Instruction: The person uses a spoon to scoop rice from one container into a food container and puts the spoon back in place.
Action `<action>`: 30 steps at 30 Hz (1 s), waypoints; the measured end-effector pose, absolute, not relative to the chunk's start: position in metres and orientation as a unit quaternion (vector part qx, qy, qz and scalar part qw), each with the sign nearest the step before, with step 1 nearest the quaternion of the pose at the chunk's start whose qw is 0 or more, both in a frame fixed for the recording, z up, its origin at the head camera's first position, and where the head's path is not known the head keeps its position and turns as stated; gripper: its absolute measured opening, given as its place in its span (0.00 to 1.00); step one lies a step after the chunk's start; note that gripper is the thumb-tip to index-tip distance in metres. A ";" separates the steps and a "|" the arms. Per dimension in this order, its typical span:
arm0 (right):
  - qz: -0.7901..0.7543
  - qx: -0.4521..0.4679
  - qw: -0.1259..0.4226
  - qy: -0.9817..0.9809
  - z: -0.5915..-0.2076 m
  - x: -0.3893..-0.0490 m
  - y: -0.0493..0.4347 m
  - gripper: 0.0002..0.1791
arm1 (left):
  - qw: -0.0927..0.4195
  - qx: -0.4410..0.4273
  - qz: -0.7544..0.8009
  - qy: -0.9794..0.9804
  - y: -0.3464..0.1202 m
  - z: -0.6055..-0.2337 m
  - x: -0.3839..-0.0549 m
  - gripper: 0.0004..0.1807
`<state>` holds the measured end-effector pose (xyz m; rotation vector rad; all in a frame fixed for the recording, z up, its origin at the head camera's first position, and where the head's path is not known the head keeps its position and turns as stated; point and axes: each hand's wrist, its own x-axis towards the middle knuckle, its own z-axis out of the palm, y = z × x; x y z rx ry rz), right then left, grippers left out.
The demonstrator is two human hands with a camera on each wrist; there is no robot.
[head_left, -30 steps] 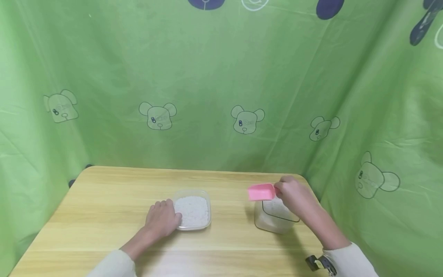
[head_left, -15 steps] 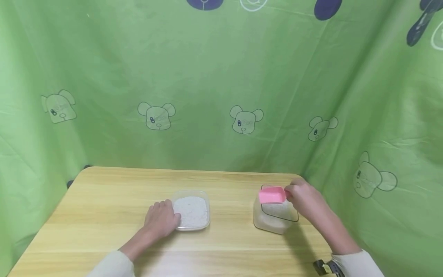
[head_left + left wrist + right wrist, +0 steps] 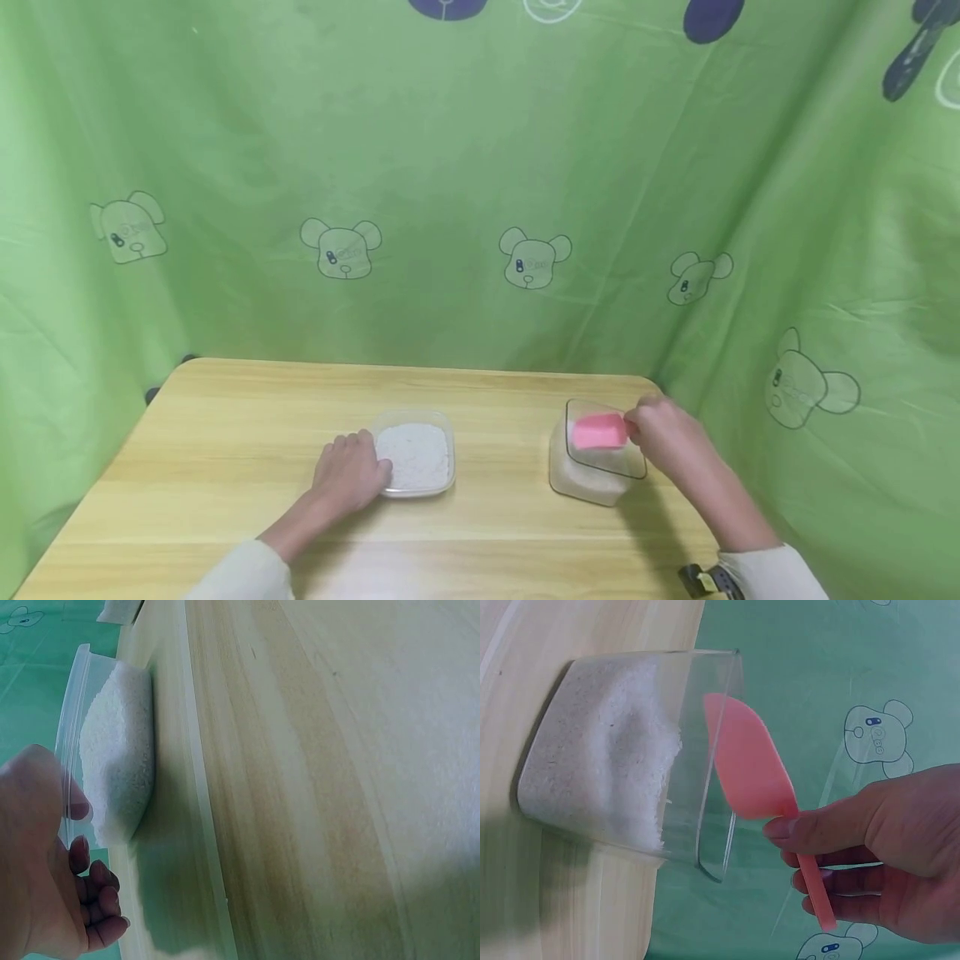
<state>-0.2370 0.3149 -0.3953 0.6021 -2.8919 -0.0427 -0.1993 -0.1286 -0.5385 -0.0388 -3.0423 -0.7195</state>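
Observation:
My right hand (image 3: 670, 429) grips the handle of a pink scoop (image 3: 600, 431). The scoop's bowl hangs at the mouth of a tall clear container (image 3: 588, 483), its tip just inside the rim in the right wrist view. White grains that look like rice (image 3: 607, 750) fill the lower part of that container, with a hollow in their surface. On the left, my left hand (image 3: 351, 473) pinches the near-left rim of a low clear plastic box (image 3: 452, 467), thumb over the edge and fingers outside. White grains (image 3: 120, 750) fill much of this box too.
Both containers stand apart on a light wooden table (image 3: 225, 442). A green curtain (image 3: 435, 167) with bear-head prints hangs behind and on both sides. The tall container is near the table's right edge.
My right hand has moved right and then down with the scoop, from left of the tall container to its mouth. My left hand and the low box have stayed in place.

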 end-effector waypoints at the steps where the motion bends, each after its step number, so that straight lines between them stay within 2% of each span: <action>1: -0.018 0.200 0.091 -0.975 -0.396 -0.237 0.315 0.06 | 0.008 -0.012 -0.230 -0.973 -0.128 -0.539 -0.200 0.12; 11: -0.086 0.205 0.117 -0.968 -0.414 -0.240 0.309 0.15 | 0.008 -0.011 -0.227 -0.974 -0.126 -0.538 -0.199 0.12; 15: -0.127 0.217 0.122 -0.960 -0.421 -0.243 0.306 0.14 | 0.008 -0.012 -0.225 -0.974 -0.126 -0.539 -0.198 0.12; 21: -0.152 0.207 0.085 -0.963 -0.432 -0.246 0.295 0.11 | 0.010 -0.011 -0.230 -0.973 -0.127 -0.541 -0.196 0.11; 30: -0.150 0.214 0.106 -0.959 -0.440 -0.248 0.289 0.10 | 0.010 -0.010 -0.228 -0.974 -0.128 -0.539 -0.198 0.11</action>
